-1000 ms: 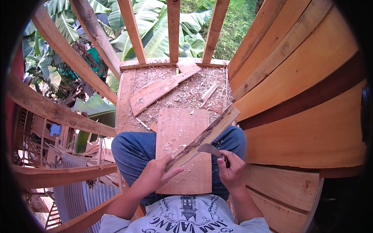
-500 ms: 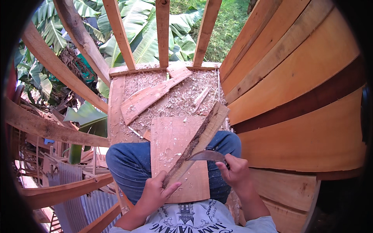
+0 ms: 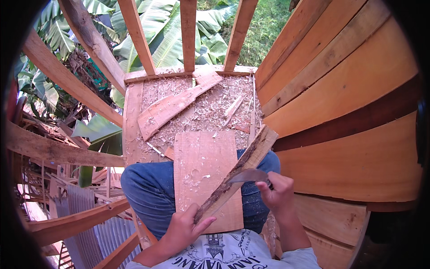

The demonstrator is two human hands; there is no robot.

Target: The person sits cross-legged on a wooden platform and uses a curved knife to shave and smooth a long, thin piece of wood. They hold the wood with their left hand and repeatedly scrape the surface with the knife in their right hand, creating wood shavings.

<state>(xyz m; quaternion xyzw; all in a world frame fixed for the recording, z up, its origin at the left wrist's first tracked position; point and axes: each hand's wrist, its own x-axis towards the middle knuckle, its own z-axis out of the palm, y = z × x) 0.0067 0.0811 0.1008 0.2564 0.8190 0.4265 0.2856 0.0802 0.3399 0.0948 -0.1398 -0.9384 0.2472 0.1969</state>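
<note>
My left hand [image 3: 187,226] grips the near end of a rough wooden slab [image 3: 253,158], which slants away to the upper right above my right thigh. Dark bark runs along the slab's left edge. In my right hand [image 3: 277,192] is a curved knife [image 3: 247,175], my fingers wrapped round its handle. Its blade lies across the slab near the bark edge, about midway along. Beneath the slab a flat wooden board [image 3: 204,166] rests between my thighs, sprinkled with a few shavings.
Shavings cover the wooden floor [image 3: 179,117] ahead of my knees. A shaped wooden piece [image 3: 172,107] and a thin offcut [image 3: 234,107] lie there. Plank walls [image 3: 345,112] rise on the right; spaced wooden bars [image 3: 188,36] enclose the front and left, with banana leaves beyond.
The slab has shifted right and slightly down at its far end. My right hand and the knife have moved a little right and up along it; my left hand still holds the near end.
</note>
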